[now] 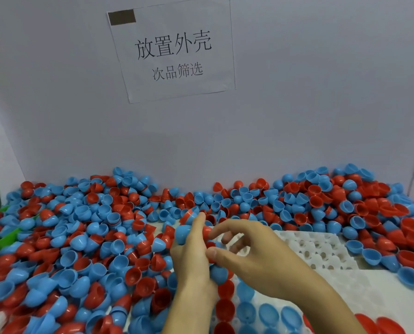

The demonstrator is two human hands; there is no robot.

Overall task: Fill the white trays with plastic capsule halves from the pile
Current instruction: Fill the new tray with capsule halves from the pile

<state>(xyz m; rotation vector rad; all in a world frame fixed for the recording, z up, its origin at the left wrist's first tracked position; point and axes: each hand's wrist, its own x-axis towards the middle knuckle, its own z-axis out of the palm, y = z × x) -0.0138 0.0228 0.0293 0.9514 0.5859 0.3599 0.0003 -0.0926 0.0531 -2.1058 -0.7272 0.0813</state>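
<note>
1. A stack of nested red and blue plastic capsule halves (202, 239) is held in the curled fingers of the left hand (191, 266), above the white moulded plastic tray (321, 249).
2. One blue half is pinched by the thumb and forefinger of the right hand (247, 251); the other fingers are spread.
3. A loose pile of red and blue capsule halves (92, 237) is heaped around the tray, against a white wall bearing a printed paper sign (174, 51).
</note>
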